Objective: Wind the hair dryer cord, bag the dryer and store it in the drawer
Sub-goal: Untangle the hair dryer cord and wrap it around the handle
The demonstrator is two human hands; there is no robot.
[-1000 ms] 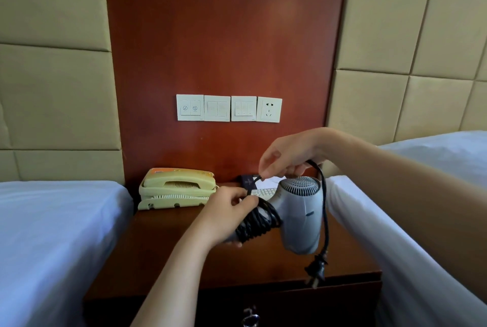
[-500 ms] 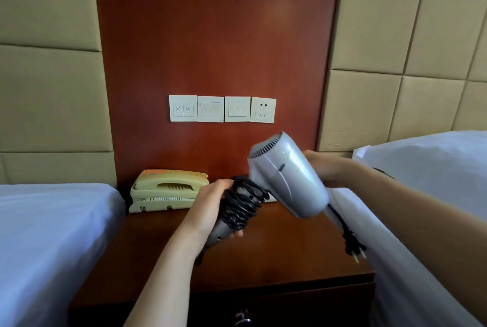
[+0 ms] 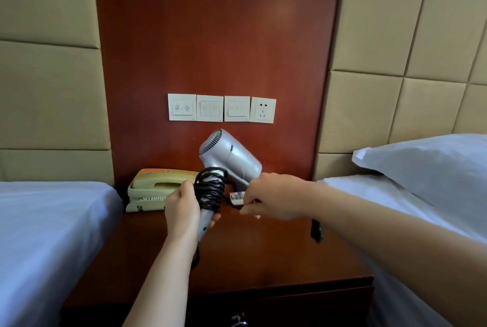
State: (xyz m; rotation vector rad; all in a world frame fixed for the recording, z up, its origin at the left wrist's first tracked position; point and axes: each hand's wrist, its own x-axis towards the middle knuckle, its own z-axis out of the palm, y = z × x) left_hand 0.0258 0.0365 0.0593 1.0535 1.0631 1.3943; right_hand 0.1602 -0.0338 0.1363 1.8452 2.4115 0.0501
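A silver hair dryer [image 3: 232,158] is held above the wooden nightstand [image 3: 250,255], its barrel tilted up to the back left. My left hand [image 3: 183,208] grips its handle just below several black cord [image 3: 210,189] loops wound round that handle. My right hand [image 3: 268,200] is curled to the right of the handle, and the cord's free end runs through it. The black plug [image 3: 316,230] hangs below my right forearm. The drawer front [image 3: 237,311] with its metal pull shows at the bottom edge. No bag is in view.
A cream telephone [image 3: 155,189] sits at the back left of the nightstand; a small remote [image 3: 235,198] lies behind my hands. White beds flank the nightstand, with a pillow [image 3: 427,166] on the right one. Switches and a socket [image 3: 263,110] are on the red wall panel.
The dryer has swung more upright and moved toward the wall. My right hand came from behind the barrel down to the right of the handle, and the plug rose with it.
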